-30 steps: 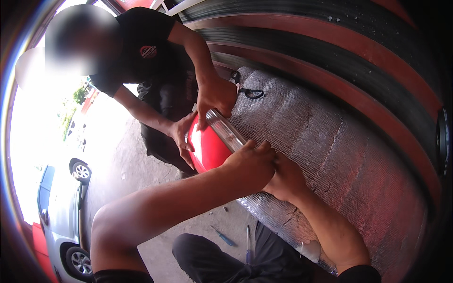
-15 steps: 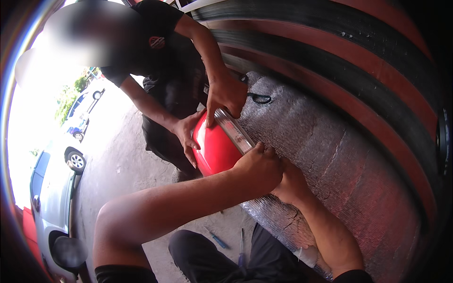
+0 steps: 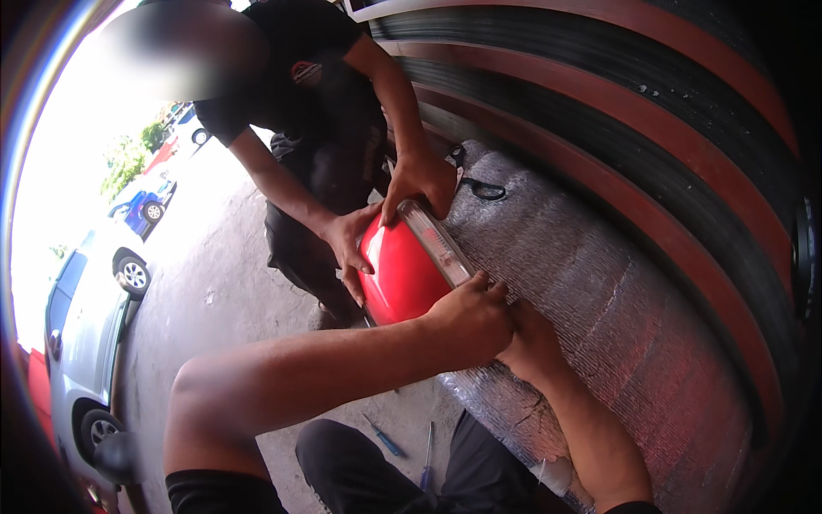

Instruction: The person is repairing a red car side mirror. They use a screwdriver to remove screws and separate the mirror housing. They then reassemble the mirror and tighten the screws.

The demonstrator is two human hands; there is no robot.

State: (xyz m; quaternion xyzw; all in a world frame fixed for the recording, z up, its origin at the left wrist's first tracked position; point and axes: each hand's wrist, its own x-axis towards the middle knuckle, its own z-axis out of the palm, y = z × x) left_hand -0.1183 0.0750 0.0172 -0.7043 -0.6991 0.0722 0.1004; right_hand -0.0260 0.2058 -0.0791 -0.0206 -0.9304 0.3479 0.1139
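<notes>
A glossy red rounded part with a clear lens strip along its edge stands over the near edge of a silver padded sheet. My left hand is closed at the strip's near end, thumb side up. Pressed up against it, my right hand is curled; its fingertips and whatever they grip are hidden. Across from me, a person in a black shirt holds the far end. That person's one hand lies on the red side and the other hand at the strip's top.
Two screwdrivers, one with a blue handle and one with a purple handle, lie on the floor by my knees. A black loop rests on the sheet's far end. Red and black bands rise at right. A silver car stands at left.
The view has shifted slightly, so the scene sits a little lower and to the right. All four hands keep their places on the red part.
</notes>
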